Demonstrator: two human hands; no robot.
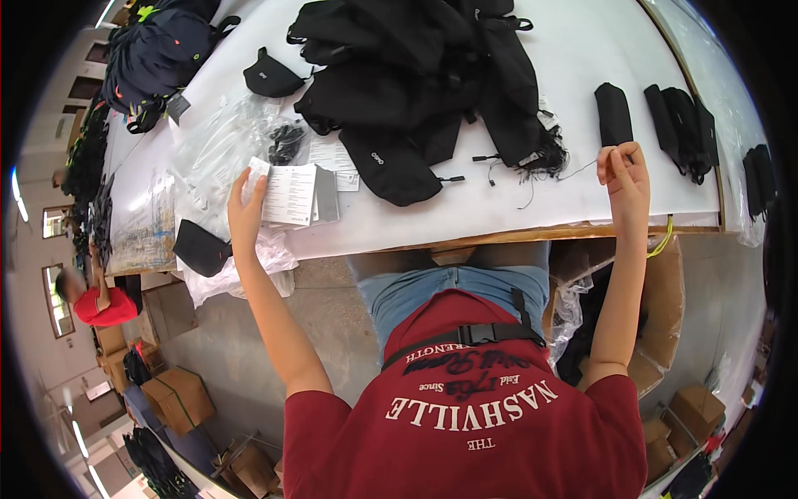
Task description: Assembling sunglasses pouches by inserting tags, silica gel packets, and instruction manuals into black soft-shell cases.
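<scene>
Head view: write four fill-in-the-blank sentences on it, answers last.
The left hand touches printed cards that are mostly ____.
From the right hand, a pinched string runs toward the picture's ____ side.
The piled pouches are ____.
The person's shirt is dark ____.
Missing words: white; left; black; red.

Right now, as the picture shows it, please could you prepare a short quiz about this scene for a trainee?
1. Which hand is nearer the white cards?
A) left
B) right
C) both equally

2. True or false: the right hand pinches a thin dark string.

3. Fill in the colour: the heap of black pouches lies on a ____ table.

Key:
1. A, the left hand.
2. True.
3. White.
</scene>
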